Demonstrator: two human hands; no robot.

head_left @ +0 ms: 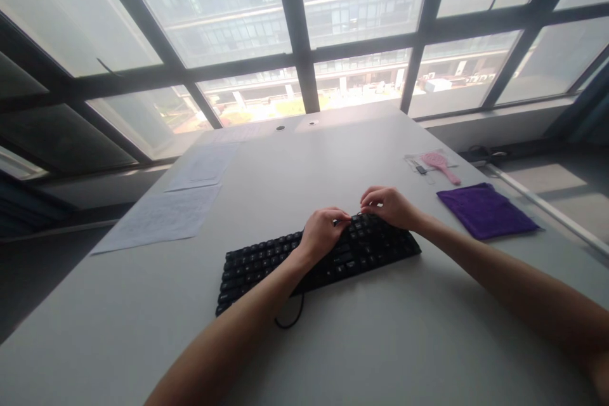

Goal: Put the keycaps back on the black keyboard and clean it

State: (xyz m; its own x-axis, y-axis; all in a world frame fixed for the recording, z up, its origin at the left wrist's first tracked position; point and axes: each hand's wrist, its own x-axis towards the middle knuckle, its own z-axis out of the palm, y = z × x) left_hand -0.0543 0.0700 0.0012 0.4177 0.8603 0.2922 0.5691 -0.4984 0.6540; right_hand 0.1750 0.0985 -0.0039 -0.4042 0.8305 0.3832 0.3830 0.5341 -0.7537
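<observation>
Working close in with both bare hands over the far edge of a black, full-size plastic keyboard (264, 266), apparently in the midst of some fine fingertip handling of a thin, dark, flexible strand (359, 212). With the left hand (323, 233), pinching at the strand, thumb and forefinger pressed together; with the right hand (390, 206), curling thumb and forefinger close beside it, just past the same edge, too indistinctly to tell whether gripping. Calls, by the look of it, for a light, steady pinch and small, matched movements of both hands, without pressing down on the keys.

Lying slantwise on a smooth, white-topped table (361, 342), right end farther off: the keyboard, with a curved length of slim black cable (301, 311) showing beyond the near edge. Over to the right, well apart: a folded purple cloth (485, 209) and a pink, long-handled plastic object (445, 168), perhaps a hairbrush. To the left: printed white paper sheets (157, 222).

Hidden under the left forearm and both hands: many of the keys. Hard to make out: the strand's ends, and any join with the cable. Impossible to read: the print on the sheets, pale in the window glare.
</observation>
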